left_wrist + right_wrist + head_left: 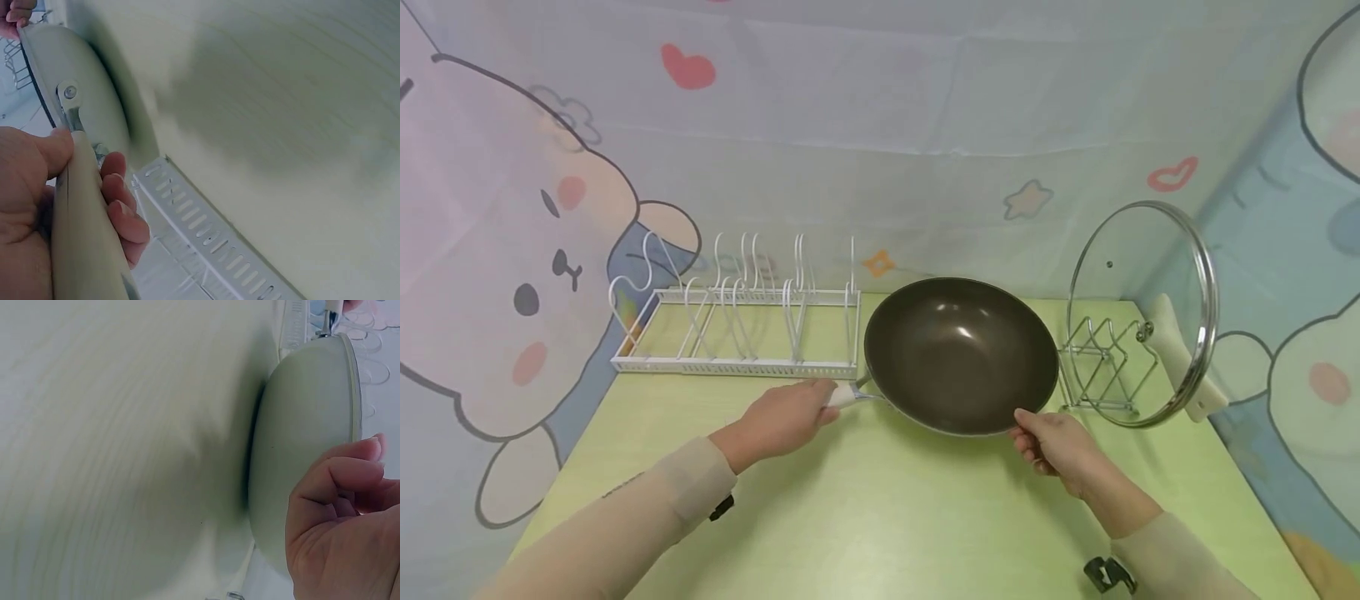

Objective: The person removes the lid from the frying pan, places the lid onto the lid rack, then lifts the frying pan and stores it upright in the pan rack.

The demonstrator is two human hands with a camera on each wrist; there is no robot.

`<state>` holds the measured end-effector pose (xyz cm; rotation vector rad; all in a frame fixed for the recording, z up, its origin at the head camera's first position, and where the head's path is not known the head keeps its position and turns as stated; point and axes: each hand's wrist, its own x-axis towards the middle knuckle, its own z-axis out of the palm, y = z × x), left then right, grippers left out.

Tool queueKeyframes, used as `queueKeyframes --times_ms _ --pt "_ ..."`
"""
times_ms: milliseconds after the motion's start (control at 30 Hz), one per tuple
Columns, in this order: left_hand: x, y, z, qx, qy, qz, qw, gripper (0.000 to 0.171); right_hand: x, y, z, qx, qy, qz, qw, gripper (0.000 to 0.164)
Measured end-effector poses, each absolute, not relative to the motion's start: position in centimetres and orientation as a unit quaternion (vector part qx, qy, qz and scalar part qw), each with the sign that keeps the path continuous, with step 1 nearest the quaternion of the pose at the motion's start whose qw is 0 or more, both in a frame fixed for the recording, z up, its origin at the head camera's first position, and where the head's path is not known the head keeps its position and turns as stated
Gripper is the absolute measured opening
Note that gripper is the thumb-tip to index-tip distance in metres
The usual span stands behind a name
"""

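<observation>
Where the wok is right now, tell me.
In the head view, the wok is right of centre, between the white rack on the left and the glass lid on the right. The left hand grips its handle, the right hand its rim.

Holds dark pan (961, 354) by white handle (846, 395) in left hand (792, 419), by rim (958, 433) in right hand (1063, 450), between white rack (737, 367) and glass lid (1135, 287).

Head view: from above, facing forward and down across the bench (910, 517). Wrist views: close, tilted, sharing the outside of the pan (300, 440).
</observation>
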<state>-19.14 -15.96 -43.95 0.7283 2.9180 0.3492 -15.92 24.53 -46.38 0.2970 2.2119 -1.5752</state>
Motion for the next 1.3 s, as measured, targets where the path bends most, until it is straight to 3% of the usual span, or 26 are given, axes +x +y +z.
queueKeyframes --times_ms 267,500,667,967,1300 --pt "-19.4 -15.6 -43.7 0.247 0.951 0.161 0.095 0.028 -17.1 24.7 -46.0 0.114 0.794 -0.567 0.187 0.043" --pt "-19.5 -15.3 -43.0 0.246 0.923 0.24 0.173 0.031 -18.2 25.0 -46.0 0.113 0.799 -0.563 0.18 0.043" --pt "-19.4 -15.2 -42.3 0.239 0.913 0.261 0.201 0.04 -18.8 25.1 -45.8 0.116 0.802 -0.557 0.181 0.042" --pt "-18.4 -15.6 -42.3 0.169 0.844 0.392 0.325 0.054 -20.4 25.5 -45.9 0.125 0.826 -0.526 0.161 0.044" --pt "-17.7 -14.9 -42.6 0.164 0.814 0.449 0.331 0.05 -22.0 26.0 -45.6 0.104 0.84 -0.507 0.16 0.044"
